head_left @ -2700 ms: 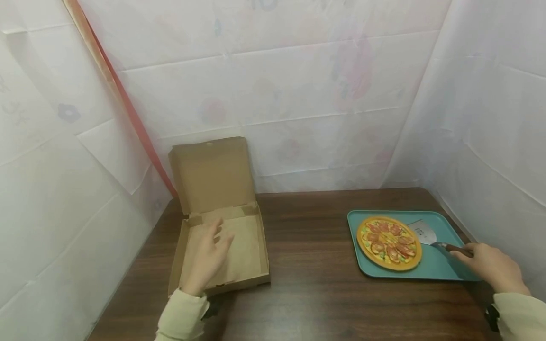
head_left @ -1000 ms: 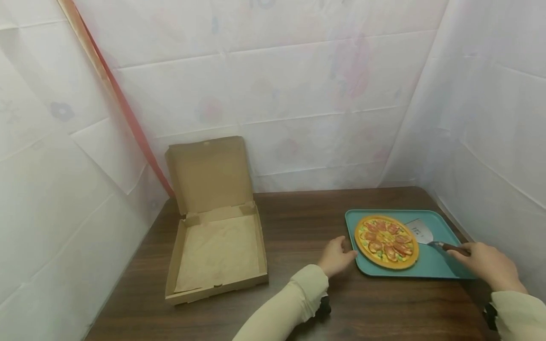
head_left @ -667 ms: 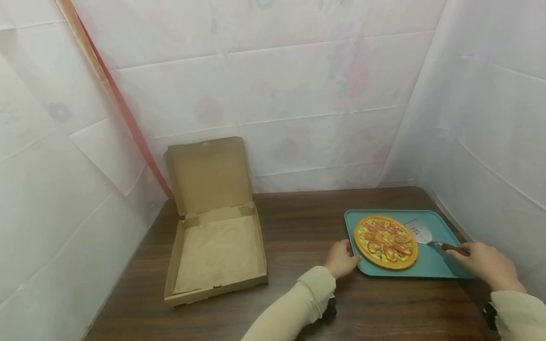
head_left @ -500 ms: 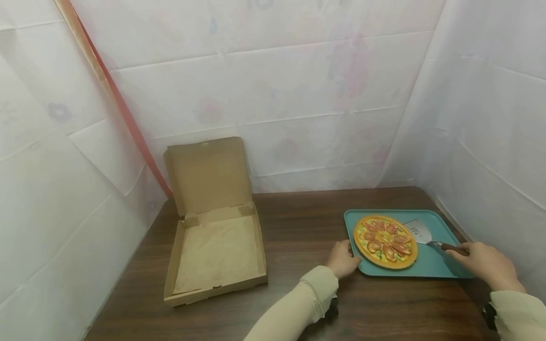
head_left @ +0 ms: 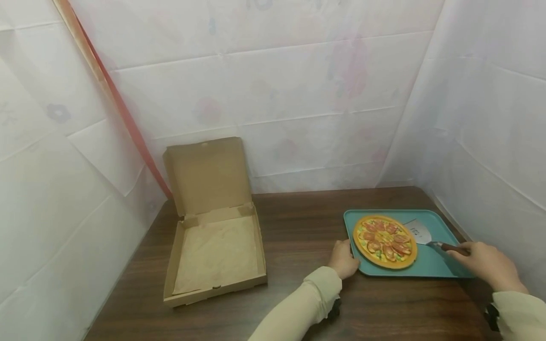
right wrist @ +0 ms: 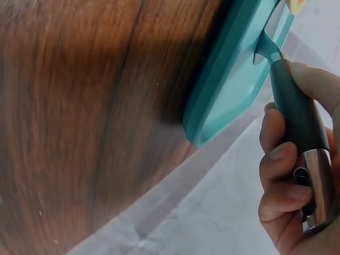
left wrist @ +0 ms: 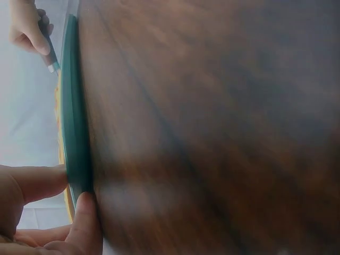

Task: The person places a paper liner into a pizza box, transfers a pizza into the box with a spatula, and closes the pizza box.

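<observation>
A round pizza (head_left: 385,242) lies on the left part of a teal tray (head_left: 439,267). My left hand (head_left: 343,259) pinches the tray's near left rim between thumb and fingers, as the left wrist view shows at the tray edge (left wrist: 77,117). With curled fingers, my right hand (head_left: 490,265) grips the dark handle (right wrist: 297,106) of a pizza server. The server's metal blade (head_left: 420,232) lies over the tray at the pizza's right side, its tip hidden by the pizza. How far the blade reaches beneath cannot be seen.
A cardboard pizza box (head_left: 215,286) stands on the left of the brown wooden table (head_left: 298,227), lid (head_left: 209,177) raised against the back sheet. White plastic sheets (head_left: 298,94) enclose the table at the back and both sides.
My left hand has moved from over the pizza box, rightward across the table, and taken hold of the tray's left rim. The right hand, server and pizza look nearly still.
</observation>
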A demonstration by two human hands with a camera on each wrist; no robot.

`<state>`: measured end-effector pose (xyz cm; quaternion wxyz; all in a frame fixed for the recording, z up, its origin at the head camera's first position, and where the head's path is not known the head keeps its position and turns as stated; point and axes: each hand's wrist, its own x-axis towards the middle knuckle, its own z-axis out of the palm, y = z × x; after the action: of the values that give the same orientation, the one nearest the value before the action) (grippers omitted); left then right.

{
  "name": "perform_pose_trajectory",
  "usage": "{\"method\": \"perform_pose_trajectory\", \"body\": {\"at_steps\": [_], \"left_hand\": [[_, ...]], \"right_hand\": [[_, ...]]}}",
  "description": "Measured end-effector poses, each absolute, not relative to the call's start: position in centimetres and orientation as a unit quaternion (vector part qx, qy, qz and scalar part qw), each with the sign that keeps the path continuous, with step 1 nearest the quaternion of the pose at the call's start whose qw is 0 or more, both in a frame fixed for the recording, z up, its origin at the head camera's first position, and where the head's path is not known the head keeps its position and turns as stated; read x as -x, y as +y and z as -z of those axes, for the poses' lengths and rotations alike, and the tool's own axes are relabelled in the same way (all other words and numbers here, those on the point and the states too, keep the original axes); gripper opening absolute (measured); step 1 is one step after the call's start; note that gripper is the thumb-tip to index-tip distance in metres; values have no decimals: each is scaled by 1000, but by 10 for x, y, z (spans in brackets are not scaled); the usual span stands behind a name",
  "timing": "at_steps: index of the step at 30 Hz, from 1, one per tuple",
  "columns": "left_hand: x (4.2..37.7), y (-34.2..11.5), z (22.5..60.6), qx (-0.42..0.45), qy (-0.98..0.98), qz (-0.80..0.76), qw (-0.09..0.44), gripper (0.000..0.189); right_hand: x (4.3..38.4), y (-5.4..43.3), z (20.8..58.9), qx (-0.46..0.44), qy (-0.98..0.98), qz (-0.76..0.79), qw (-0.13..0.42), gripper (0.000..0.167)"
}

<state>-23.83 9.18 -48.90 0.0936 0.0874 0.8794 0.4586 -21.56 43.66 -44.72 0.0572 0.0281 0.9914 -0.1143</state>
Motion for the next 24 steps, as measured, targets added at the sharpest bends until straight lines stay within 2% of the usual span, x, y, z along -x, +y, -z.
{"method": "perform_pose_trajectory", "body": {"at_steps": [15, 24], "left_hand": [[239, 93, 493, -56, 864, -485, 122, 58], [239, 93, 493, -54, 863, -487, 124, 60]], "right_hand": [[205, 448, 423, -13, 997, 76, 19, 55], [204, 460, 418, 40, 997, 62, 9, 45]]}}
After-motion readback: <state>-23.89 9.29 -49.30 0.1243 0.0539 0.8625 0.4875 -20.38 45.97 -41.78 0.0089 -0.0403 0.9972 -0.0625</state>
